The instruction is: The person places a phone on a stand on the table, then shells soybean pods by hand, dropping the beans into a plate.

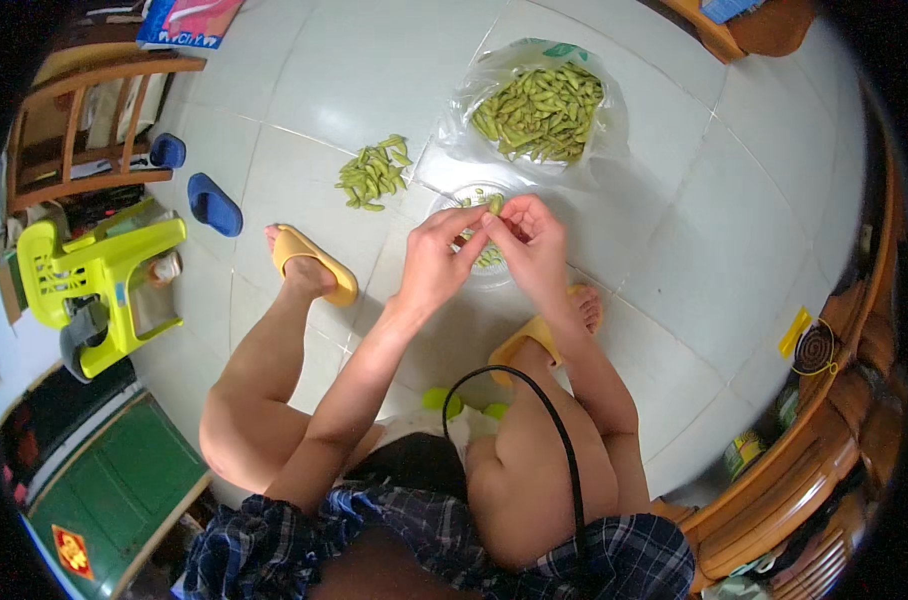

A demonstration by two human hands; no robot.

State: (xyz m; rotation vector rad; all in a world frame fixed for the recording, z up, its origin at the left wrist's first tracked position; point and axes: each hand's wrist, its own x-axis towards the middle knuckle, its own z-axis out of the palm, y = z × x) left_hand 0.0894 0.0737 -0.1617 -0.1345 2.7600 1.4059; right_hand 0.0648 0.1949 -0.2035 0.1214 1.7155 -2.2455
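Note:
Above a clear glass bowl (481, 278), my left hand (440, 253) and my right hand (535, 247) meet at the fingertips. Both pinch one green soybean pod (496, 203) between thumbs and fingers. Loose green beans (489, 258) lie in the bowl, which my hands partly cover. Beyond it, a translucent plastic bag (608, 142) lies open on the floor, full of soybean pods (540, 109). Left of the bowl is a small heap of green pods (373, 173); whether these are emptied, I cannot tell.
Yellow slippers (320, 268) on my feet flank the bowl on the tiled floor (694, 247). A blue slipper (213, 205) and a lime-green plastic chair (116, 277) are at left. Wooden furniture (791, 491) lines the right side. A black cable (551, 409) arches over my lap.

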